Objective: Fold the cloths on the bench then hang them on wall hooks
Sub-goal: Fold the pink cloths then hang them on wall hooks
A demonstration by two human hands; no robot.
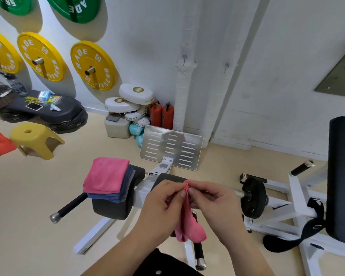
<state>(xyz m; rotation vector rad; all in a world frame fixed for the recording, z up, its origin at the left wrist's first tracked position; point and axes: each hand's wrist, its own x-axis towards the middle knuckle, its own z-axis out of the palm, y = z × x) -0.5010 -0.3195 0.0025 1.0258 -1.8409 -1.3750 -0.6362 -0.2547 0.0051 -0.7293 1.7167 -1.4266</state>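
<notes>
Head view: a pink cloth (pixel 189 226) held in the air before the person, in front of the near end of the table (pixel 112 210). The left hand (pixel 163 204) and the right hand (pixel 213 204) meet at the cloth's uppermost point, each in a narrow grip. Thumb and forefinger pinch the gathered fabric there, and the rest droops below in loose rolls, touching nothing else. A stack of folded cloths (pixel 108 176), pink on top with blue beneath, lies on the black padded table to the left, apart from both hands. Two wall hooks (pixel 184 57) sit on the white wall beyond, well apart from the cloth, and both are bare. Judged from its drape, the cloth is light, soft and limp. It will not hold a shape unaided, will sag from whatever point is pinched, and is unlikely to slip from a dry fingertip grip or to be damaged by it. The best places to hold it are probably two adjacent corners, so that an edge can be drawn taut and a fold laid flat. For hanging, a single corner or a sewn loop would be the place to hold; the view does not show whether a loop exists.
</notes>
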